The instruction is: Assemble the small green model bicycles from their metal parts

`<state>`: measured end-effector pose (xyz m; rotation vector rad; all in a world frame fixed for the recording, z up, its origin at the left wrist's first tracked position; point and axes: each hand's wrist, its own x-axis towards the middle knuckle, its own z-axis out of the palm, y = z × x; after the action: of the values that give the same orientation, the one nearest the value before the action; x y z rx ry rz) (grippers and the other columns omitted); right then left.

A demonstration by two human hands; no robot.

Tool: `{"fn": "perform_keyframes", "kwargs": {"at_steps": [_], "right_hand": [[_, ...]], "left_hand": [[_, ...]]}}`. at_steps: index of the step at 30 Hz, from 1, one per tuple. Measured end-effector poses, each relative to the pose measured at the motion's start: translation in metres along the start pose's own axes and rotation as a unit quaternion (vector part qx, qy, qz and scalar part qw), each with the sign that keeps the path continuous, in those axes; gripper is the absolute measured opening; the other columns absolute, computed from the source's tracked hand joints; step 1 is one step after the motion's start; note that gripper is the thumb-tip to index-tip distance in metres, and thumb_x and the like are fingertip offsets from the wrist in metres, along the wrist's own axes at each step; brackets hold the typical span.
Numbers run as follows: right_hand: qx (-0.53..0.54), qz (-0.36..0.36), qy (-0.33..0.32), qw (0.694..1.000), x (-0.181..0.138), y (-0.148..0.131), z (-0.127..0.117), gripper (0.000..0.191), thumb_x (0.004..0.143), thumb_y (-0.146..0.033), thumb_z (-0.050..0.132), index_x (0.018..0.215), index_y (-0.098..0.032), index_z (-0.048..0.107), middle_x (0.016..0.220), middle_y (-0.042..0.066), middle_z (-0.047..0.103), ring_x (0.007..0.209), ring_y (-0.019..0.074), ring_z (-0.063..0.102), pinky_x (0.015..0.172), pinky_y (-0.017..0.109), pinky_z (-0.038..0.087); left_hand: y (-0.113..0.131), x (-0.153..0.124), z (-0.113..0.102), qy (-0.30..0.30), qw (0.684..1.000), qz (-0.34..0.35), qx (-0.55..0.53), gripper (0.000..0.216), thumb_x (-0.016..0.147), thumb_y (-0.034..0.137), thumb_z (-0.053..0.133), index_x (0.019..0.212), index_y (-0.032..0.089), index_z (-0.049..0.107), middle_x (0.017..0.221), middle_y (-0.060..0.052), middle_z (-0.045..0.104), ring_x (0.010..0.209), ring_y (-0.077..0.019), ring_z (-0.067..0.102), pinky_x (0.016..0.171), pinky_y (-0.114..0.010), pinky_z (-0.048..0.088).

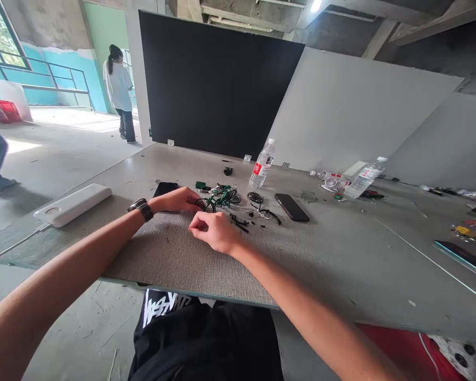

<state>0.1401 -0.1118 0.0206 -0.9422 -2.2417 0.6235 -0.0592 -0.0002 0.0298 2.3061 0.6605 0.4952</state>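
A small green model bicycle lies on the grey table, with loose black parts and a spare wheel scattered to its right. My left hand, with a dark watch on the wrist, rests on the table and its fingers pinch the bicycle's near wheel. My right hand sits just in front of the bicycle, fingers curled into a pinch; whatever it holds is too small to see.
A black phone lies right of the parts and another dark phone behind my left hand. Two water bottles stand further back. A white power bank lies at the left. A person stands far off.
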Motion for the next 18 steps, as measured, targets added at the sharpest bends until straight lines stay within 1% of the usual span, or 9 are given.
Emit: {"fn": "perform_keyframes", "kwargs": {"at_steps": [4,6,8,10,14,18], "right_hand": [[-0.050,-0.011,-0.009,0.999,0.001,-0.002,-0.001,0.005,0.090,-0.015,0.070,0.089,-0.021,0.071,0.083,-0.002,0.075,0.077,0.0115,0.069,0.075,0.022,0.049],[-0.099,-0.023,-0.019,0.995,0.001,-0.003,-0.001,0.007,0.093,-0.017,0.069,0.095,-0.021,0.074,0.090,0.000,0.077,0.084,0.0135,0.069,0.081,0.024,0.049],[-0.148,-0.035,-0.034,0.988,0.001,-0.002,-0.001,0.013,0.096,-0.017,0.066,0.102,-0.022,0.076,0.099,0.002,0.078,0.094,0.0160,0.069,0.088,0.027,0.049],[-0.186,-0.044,-0.053,0.980,0.002,0.000,0.000,0.017,0.099,-0.017,0.062,0.106,-0.021,0.078,0.105,0.004,0.079,0.101,0.0176,0.069,0.092,0.029,0.048],[-0.227,-0.054,-0.066,0.970,0.002,0.004,-0.001,0.019,0.100,-0.017,0.061,0.104,-0.020,0.079,0.103,0.004,0.079,0.101,0.0178,0.067,0.093,0.030,0.049],[-0.254,-0.059,-0.062,0.964,0.001,0.003,-0.005,0.014,0.097,-0.013,0.064,0.097,-0.017,0.078,0.096,0.006,0.078,0.096,0.0176,0.065,0.088,0.029,0.049]], "left_hand": [[-0.003,0.001,0.001,0.003,1.000,-0.016,-0.006,0.024,0.088,0.039,0.073,0.088,0.015,0.076,0.075,0.001,0.068,0.066,-0.0101,0.052,0.059,-0.022,0.036],[-0.004,0.001,0.001,0.001,1.000,-0.015,-0.013,0.022,0.087,0.037,0.074,0.091,0.015,0.077,0.077,0.001,0.070,0.067,-0.0107,0.053,0.061,-0.022,0.038],[-0.006,0.002,0.002,-0.004,1.000,-0.003,-0.029,0.022,0.087,0.035,0.074,0.094,0.015,0.077,0.082,-0.001,0.073,0.070,-0.0118,0.056,0.064,-0.022,0.041],[-0.008,0.004,0.003,-0.007,0.999,0.006,-0.040,0.023,0.087,0.036,0.074,0.094,0.014,0.077,0.084,-0.002,0.074,0.071,-0.0126,0.057,0.066,-0.023,0.042],[-0.011,0.005,0.005,-0.008,0.999,0.007,-0.052,0.024,0.089,0.038,0.072,0.086,0.014,0.074,0.079,-0.001,0.071,0.069,-0.0125,0.056,0.065,-0.023,0.042],[-0.011,0.005,0.005,-0.011,0.999,-0.001,-0.045,0.026,0.089,0.041,0.073,0.087,0.015,0.072,0.077,0.000,0.067,0.068,-0.0122,0.053,0.063,-0.023,0.040]]}}
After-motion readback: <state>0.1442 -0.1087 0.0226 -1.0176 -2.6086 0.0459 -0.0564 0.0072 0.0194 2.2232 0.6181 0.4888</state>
